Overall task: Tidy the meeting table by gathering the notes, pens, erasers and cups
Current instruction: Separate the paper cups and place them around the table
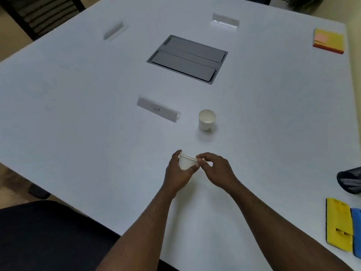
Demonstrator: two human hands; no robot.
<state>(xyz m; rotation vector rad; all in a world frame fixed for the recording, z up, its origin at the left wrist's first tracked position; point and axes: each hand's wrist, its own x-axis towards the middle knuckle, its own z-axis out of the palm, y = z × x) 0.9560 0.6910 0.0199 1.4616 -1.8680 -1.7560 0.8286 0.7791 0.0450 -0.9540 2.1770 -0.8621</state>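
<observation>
My left hand (176, 173) is wrapped around a white paper cup (185, 162) held just above the white table (78, 114) near its front edge. My right hand (214, 169) pinches the rim of that same cup from the right. A second white paper cup (206, 120) stands upright on the table a little farther away, apart from both hands. A stack of yellow and pink sticky notes (329, 41) lies at the far right corner. A yellow eraser (339, 223) and a blue eraser (356, 231) lie side by side at the near right edge.
A grey cable hatch (187, 58) is set into the table's middle. A clear name stand (158, 110) with handwriting sits left of the standing cup; two more name stands (225, 20) (115, 31) are at the far side. A dark object (349, 181) pokes in at the right.
</observation>
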